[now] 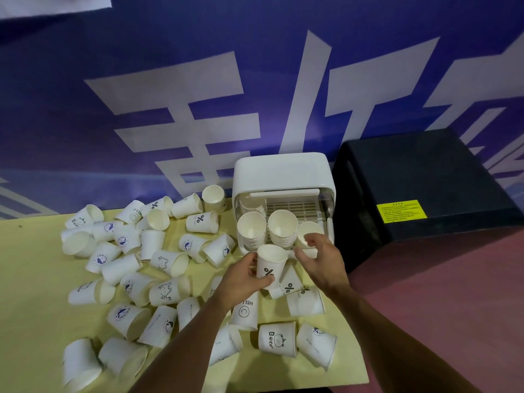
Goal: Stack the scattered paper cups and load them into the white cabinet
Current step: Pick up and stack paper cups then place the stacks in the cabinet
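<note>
Blue banner [141, 66] with white characters backs a yellow tabletop [34, 279] strewn with toppled paper cups [158, 262]. At its far right corner the white cabinet [283, 174] stands open, stacks [282, 222] in its mouth. The left hand [243, 279] grips an upright "%" cup [270, 265] just before the cabinet; the right hand [320, 259] curls its fingers on the rightmost stack [307, 229].

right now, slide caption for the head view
Left hand holds a white paper cup before the white cabinet; right hand pinches the rightmost cup inside.
</note>
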